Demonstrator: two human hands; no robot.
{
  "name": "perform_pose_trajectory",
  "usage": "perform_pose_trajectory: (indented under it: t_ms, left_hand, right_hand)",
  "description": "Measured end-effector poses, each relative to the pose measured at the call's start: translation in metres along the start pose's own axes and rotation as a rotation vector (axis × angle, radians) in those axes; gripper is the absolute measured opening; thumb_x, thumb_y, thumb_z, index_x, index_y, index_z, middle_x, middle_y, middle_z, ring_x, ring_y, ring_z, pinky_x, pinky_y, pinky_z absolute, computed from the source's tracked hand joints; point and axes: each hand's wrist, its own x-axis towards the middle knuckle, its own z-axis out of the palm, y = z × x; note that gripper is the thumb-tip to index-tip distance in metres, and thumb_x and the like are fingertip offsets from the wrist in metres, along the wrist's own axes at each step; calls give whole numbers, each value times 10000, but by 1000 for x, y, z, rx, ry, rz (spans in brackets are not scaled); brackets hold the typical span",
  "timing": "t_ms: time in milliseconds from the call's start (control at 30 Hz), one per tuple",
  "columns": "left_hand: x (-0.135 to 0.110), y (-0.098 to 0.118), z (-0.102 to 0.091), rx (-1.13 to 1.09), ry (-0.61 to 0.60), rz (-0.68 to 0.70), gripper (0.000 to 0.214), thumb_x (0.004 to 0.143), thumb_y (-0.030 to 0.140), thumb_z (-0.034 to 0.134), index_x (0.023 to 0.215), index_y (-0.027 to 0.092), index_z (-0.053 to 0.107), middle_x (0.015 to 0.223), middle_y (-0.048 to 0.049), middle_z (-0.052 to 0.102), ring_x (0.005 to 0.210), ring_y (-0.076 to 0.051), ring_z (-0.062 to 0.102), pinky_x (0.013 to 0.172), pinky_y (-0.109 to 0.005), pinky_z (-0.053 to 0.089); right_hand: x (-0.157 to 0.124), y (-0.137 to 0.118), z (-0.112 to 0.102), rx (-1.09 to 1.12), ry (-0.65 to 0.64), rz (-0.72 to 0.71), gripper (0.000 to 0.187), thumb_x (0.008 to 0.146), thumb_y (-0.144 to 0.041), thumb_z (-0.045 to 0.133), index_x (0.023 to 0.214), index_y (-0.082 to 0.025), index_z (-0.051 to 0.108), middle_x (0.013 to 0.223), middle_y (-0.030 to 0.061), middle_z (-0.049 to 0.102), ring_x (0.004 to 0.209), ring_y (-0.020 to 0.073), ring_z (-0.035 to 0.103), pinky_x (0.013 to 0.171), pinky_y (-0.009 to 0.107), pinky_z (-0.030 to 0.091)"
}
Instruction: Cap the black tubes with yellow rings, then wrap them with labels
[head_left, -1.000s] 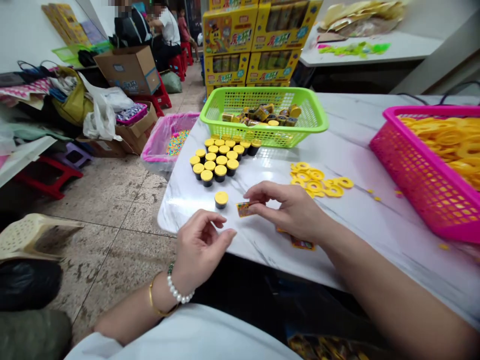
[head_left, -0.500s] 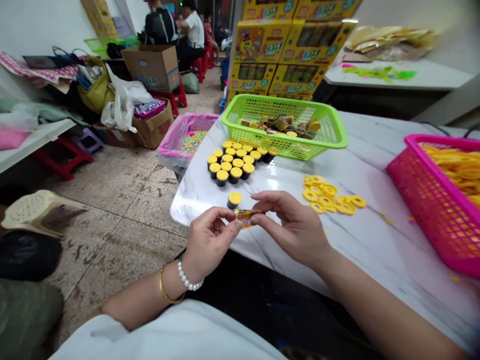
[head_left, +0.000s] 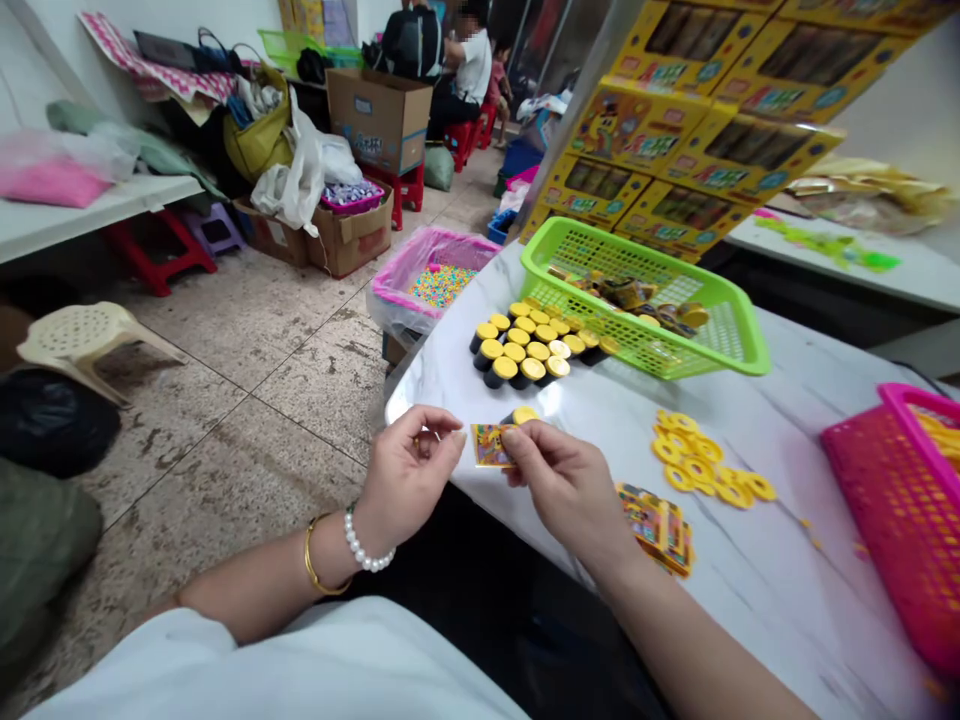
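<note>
My right hand (head_left: pixel 559 475) pinches a small colourful printed label (head_left: pixel 489 446) between thumb and fingers, above the table's near edge. Just left of the label is my left hand (head_left: pixel 416 465), thumb and index tips pressed together, with nothing visible between them. Behind the label a single small black tub with a yellow lid (head_left: pixel 524 413) is partly hidden by my right hand. Farther back, several such yellow-lidded tubs (head_left: pixel 532 350) stand upright in a cluster. A stack of printed labels (head_left: pixel 660 527) lies beside my right wrist, and yellow rings (head_left: pixel 697 460) lie loosely beyond it.
A green basket (head_left: pixel 720 350) holds wrapped tubs at the back of the marble-patterned table (head_left: pixel 810 560). A magenta basket (head_left: pixel 870 500) with yellow pieces stands right. Left of the table is a pink bin (head_left: pixel 390 285) of coloured beads. Yellow boxes (head_left: pixel 637 125) are piled behind; people sit far off.
My left fingertips have come off the label, which now lies flatter in my right hand. The view has swung left and the label stack has come into sight.
</note>
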Motion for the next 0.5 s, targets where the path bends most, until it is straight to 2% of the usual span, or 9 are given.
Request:
perform_pose_trajectory:
  t_ms: [100,233,367,500]
  left_hand:
    - [-6,1,-6,-59,-23,-5,228,857,382,671,796,163,655,614,32,554,465,-56,422,441,-193,356]
    - [-8,0,-9,-93,-44,-28,252,858,406,670,866,157,708,623,21,580,467,-64,432,445,-207,368]
    - [-6,-3,-9,-126,-41,-45,203,853,352,681,898,159,723,565,43,551,449,-60,414,448,-204,369]
    - [-5,-3,-9,-123,-20,29,168,836,313,698,802,153,739,618,9,607,501,-72,477,488,-209,411]
  right_hand:
    - [-4,-1,9,-120,58,-68,437,927,-532,577,636,-207,606,537,-2,583,510,142,541,509,262,435]
    - [-8,-2,14,-215,117,-170,352,953,-425,567,672,-218,611,566,-5,591,525,146,546,527,272,432]
    - [-11,-2,14,-267,143,-237,303,968,-360,563,704,-221,612,606,-3,609,548,147,565,549,276,442]
    - [-12,2,16,-313,166,-367,274,966,-287,579,705,-210,607,605,-18,592,529,125,546,536,254,430]
